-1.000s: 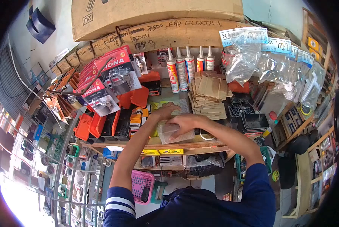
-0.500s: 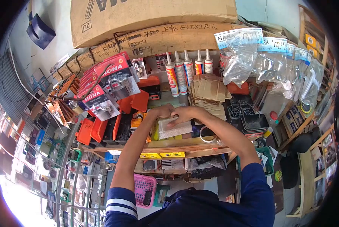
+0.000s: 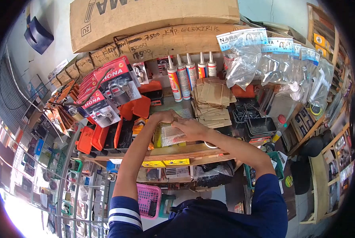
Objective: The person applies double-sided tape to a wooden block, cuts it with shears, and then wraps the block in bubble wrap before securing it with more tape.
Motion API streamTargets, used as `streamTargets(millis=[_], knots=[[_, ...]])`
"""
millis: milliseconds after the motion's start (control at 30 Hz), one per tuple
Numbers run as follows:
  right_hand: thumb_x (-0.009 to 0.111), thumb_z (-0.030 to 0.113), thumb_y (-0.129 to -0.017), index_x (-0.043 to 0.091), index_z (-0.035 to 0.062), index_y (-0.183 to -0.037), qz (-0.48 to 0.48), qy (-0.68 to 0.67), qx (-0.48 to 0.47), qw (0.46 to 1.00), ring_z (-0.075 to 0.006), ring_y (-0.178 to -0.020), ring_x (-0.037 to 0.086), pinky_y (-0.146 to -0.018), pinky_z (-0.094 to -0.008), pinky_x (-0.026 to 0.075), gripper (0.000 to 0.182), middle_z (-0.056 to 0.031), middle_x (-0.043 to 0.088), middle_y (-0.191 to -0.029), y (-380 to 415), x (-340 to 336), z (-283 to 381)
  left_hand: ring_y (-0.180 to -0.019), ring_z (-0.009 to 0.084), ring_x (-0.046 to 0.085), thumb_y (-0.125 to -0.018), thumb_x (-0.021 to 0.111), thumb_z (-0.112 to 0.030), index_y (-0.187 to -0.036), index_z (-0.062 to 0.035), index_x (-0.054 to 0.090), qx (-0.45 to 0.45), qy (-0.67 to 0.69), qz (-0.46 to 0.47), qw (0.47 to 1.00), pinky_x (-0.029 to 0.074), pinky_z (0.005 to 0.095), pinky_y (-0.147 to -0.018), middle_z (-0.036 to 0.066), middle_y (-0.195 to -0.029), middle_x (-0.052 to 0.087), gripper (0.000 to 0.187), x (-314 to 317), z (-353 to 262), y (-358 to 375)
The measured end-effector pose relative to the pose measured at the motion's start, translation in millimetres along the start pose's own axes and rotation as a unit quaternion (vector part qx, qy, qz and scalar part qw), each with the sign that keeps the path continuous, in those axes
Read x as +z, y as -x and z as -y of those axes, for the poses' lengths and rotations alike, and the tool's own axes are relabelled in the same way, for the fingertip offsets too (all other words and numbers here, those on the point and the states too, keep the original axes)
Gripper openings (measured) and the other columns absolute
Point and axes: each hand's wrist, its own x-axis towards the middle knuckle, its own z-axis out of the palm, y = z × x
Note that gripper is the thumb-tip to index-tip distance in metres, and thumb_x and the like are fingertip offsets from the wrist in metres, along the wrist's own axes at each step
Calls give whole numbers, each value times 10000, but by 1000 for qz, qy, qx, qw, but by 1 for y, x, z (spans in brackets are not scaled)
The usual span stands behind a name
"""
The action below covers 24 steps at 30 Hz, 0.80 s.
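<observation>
My left hand point(image 3: 166, 116) and my right hand point(image 3: 188, 129) meet over the counter, their fingers close together. Beneath and beside them lies a clear, bubble-textured plastic packet point(image 3: 170, 136), over something yellow. My right hand rests across the packet's right side. The fingertips of both hands overlap, and what they pinch, if anything, is too small to make out. Just to the right is a stack of brown paper pieces point(image 3: 212, 101). A white ring point(image 3: 211, 145) lies partly under my right wrist.
Sealant tubes point(image 3: 174, 83) stand behind my hands. Packaged padlocks point(image 3: 116, 89) hang at the left above orange-lidded boxes point(image 3: 100, 136). Plastic bags of fittings point(image 3: 241, 65) hang at the right, over black trays point(image 3: 261, 127). A pink basket point(image 3: 149, 200) is below the counter.
My right hand has shifted slightly down and turned, with its back now more in view. The packet appears flatter and more uncovered. The whole view has shifted slightly left.
</observation>
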Motion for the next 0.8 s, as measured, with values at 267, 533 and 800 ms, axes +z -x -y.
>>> streamTargets(millis=[267,533,800], knots=[[670,600,-910,548,77,-1180,236,-158,105,953,-404,-871,680,-719,-496,500,601,-257,661,-938,-16,-34,7,-933,207,638,-820,713,-276,-1365,-269,661,-86,-37,104,990,532,343,-762,66,-1114,725,547,-5,-29,17],[560,710,-917,646,82,-1267,226,-92,97,965,-360,-1039,679,-898,-453,520,724,-246,693,-1110,-33,6,-39,-1027,340,665,-833,734,-235,-1353,-158,638,-2,-18,-42,999,535,410,-864,183,-1208,683,535,1,22,-4],[567,725,-895,663,52,-1278,293,-11,223,930,-374,-1069,680,-939,-461,527,780,-238,701,-1147,-45,-26,-12,-1172,369,615,-755,791,-167,-1344,-100,583,-59,-136,-166,975,501,431,-962,246,-1251,639,629,20,28,-13]])
